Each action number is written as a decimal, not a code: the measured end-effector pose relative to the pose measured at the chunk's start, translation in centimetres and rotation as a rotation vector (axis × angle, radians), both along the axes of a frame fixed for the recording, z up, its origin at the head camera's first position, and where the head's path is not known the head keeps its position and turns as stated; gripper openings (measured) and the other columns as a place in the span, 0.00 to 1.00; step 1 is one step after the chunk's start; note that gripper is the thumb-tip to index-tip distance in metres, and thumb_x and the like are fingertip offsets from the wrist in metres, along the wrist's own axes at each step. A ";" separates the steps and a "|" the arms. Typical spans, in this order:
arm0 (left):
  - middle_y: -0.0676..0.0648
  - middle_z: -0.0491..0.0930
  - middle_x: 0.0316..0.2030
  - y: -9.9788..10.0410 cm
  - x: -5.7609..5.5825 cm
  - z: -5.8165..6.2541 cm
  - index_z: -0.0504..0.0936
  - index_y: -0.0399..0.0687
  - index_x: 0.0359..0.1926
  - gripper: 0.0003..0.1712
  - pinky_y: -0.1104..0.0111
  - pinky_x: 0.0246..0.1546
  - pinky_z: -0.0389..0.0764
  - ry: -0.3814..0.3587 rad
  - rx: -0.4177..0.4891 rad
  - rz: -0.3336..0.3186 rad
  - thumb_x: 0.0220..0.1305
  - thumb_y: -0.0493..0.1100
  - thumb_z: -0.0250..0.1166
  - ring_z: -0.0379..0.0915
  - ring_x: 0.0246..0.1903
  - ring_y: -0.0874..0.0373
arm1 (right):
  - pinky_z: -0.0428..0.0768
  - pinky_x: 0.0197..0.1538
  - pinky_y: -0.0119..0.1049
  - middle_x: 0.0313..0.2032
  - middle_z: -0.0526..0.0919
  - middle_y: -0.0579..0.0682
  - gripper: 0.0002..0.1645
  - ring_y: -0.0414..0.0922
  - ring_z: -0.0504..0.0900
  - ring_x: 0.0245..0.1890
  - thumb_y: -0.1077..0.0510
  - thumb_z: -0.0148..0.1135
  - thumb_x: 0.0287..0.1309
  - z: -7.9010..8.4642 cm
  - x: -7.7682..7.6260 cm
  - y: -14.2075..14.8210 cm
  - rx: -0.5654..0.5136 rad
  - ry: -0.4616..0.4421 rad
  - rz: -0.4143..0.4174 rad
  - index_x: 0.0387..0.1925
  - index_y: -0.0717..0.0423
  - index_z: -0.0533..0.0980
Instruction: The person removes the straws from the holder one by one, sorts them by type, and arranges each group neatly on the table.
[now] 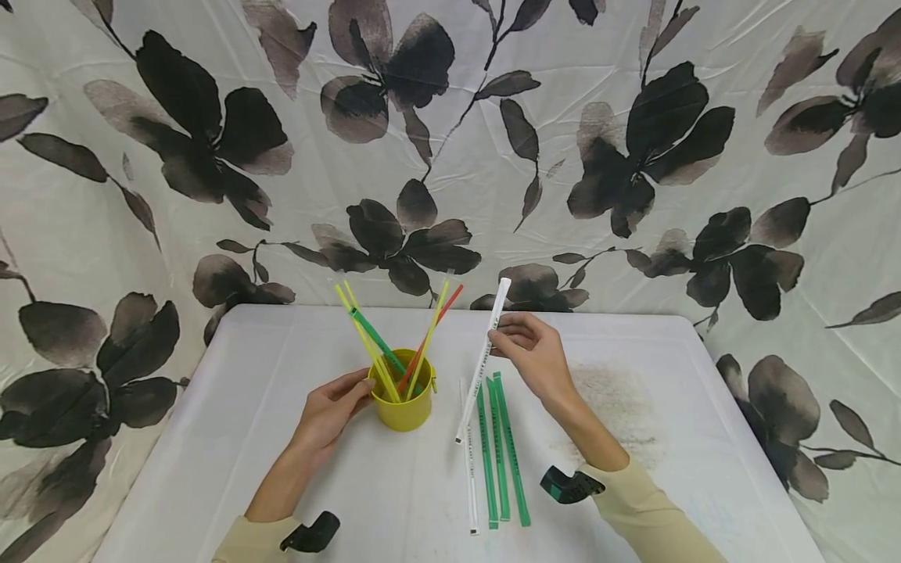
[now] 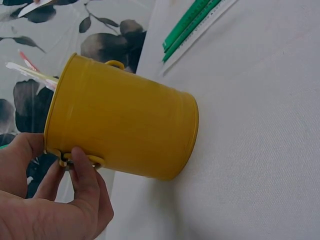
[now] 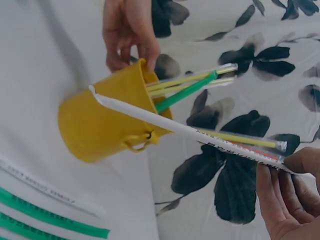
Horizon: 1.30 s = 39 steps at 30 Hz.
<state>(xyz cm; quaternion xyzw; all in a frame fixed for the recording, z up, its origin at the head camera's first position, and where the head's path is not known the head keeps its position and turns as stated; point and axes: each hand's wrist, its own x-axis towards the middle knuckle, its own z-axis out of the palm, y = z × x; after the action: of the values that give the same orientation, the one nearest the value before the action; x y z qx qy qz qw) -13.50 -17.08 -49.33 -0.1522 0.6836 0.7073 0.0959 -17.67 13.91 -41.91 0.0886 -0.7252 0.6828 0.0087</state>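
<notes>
My left hand (image 1: pixel 320 421) pinches the rim of a small yellow bucket (image 1: pixel 403 416) at its near-left side, fingers at the handle lug (image 2: pixel 90 159). The bucket stands upright on the table. Out of it lean several yellow straws (image 1: pixel 366 335), a green paper-wrapped straw (image 1: pixel 376 338) and a red straw (image 1: pixel 432 328). To the right of the bucket, my right hand (image 1: pixel 538 361) pinches a white paper-wrapped straw (image 1: pixel 482 375) near its upper end. That straw slants in the air, its lower end above the straws lying on the table.
Beneath the raised straw lie a white wrapped straw (image 1: pixel 471 485) and three green wrapped straws (image 1: pixel 502 457), roughly side by side. The white table (image 1: pixel 605 516) has a brownish smudge (image 1: pixel 619 407) at right. A floral cloth (image 1: pixel 450 156) hangs behind the table.
</notes>
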 end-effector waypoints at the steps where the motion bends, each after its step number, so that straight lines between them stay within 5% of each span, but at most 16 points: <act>1: 0.38 0.73 0.65 0.0 0.0 0.0 0.74 0.37 0.69 0.27 0.67 0.62 0.79 -0.003 -0.002 0.002 0.74 0.43 0.65 0.80 0.56 0.57 | 0.89 0.50 0.40 0.45 0.83 0.65 0.16 0.40 0.87 0.39 0.67 0.66 0.66 -0.2 0.0 0.3 -0.008 -0.010 0.001 0.54 0.69 0.77; 16: 0.38 0.73 0.65 0.2 0.1 0.2 0.73 0.35 0.69 0.28 0.67 0.62 0.80 0.006 0.005 0.015 0.74 0.43 0.65 0.80 0.55 0.58 | 0.88 0.52 0.43 0.43 0.84 0.63 0.17 0.40 0.88 0.38 0.67 0.65 0.68 -3.5 1.0 3.6 -0.034 -0.103 -0.014 0.54 0.74 0.75; 39: 0.38 0.74 0.64 0.2 0.2 0.1 0.76 0.36 0.67 0.26 0.70 0.59 0.82 0.005 0.011 0.046 0.73 0.41 0.65 0.79 0.57 0.54 | 0.89 0.51 0.40 0.46 0.86 0.62 0.22 0.42 0.88 0.40 0.63 0.68 0.66 -9.0 2.4 7.1 0.103 -0.305 -0.066 0.57 0.71 0.77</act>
<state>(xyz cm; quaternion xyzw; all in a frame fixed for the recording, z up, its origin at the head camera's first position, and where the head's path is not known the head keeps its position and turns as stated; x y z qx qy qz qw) -13.33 -16.88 -49.18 -0.1654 0.6765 0.7133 0.0787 -15.29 21.04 -50.92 -0.0396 -0.7547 0.6496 -0.0835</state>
